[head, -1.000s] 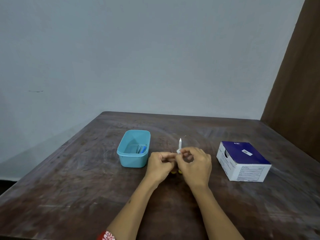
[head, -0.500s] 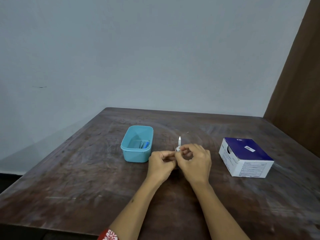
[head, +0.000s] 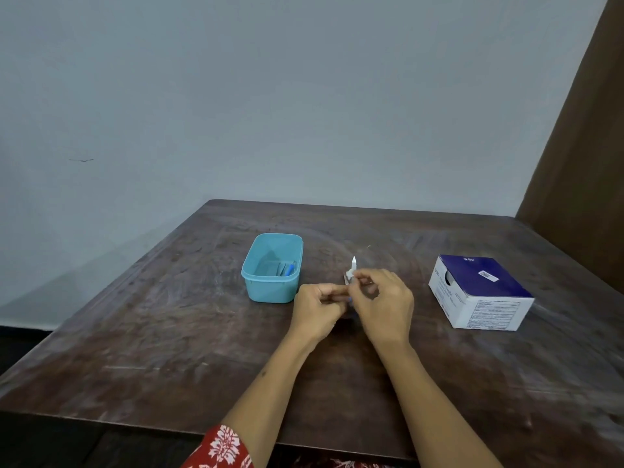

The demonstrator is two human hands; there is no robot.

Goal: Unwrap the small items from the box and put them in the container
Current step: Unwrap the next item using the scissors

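Observation:
Both my hands meet over the middle of the table, pinching one small white wrapped item (head: 351, 271) between them. My left hand (head: 317, 309) grips its lower part with curled fingers. My right hand (head: 383, 304) pinches the wrapper, whose white tip sticks up above my fingers. The turquoise container (head: 271, 285) stands just left of my hands and holds a few blue-and-clear items (head: 287, 268). The blue and white box (head: 479, 292) lies to the right, apart from my hands. Most of the item is hidden by my fingers.
The dark wooden table (head: 169, 332) has its left edge and near edge in view. A pale wall rises behind it and a brown panel (head: 580, 163) stands at the right. My red patterned sleeve (head: 219, 447) shows at the bottom.
My hands stay together on the small item, with only slight finger movement. The view has tilted upward, so the table sits lower in frame.

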